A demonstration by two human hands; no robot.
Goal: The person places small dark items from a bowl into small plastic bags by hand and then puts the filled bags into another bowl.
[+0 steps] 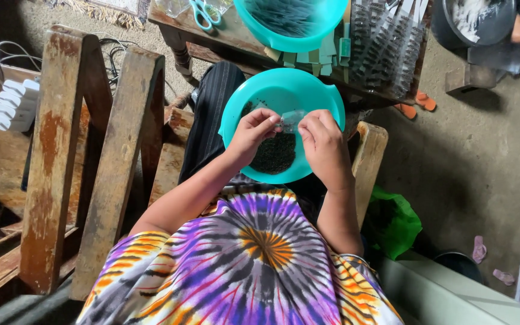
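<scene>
Seen from above, the person sits in a wooden chair (97, 162) with a turquoise bowl (272, 96) resting on the lap, and both hands meet over its middle. The left hand (253, 133) and the right hand (323, 144) pinch a small clear plastic packet (291, 118) between them, the fingers (270, 122) of the left closed on its left edge and the fingers of the right closed on its right edge, so the packet hangs just above the bowl. Inside the bowl lies a heap of tiny dark seeds (275, 153), gathered toward the near side under the hands. Beyond the bowl stands a wooden desk (173, 21) carrying a second turquoise bowl (293, 24) with dark content, a pair of scissors with light blue handles (204, 13), and rows of filled clear packets (386, 48) fanned out at its right end. A green bag (392, 222) lies on the floor to the right of the chair, and white power adapters (13, 102) with cables sit on the surface at far left.
</scene>
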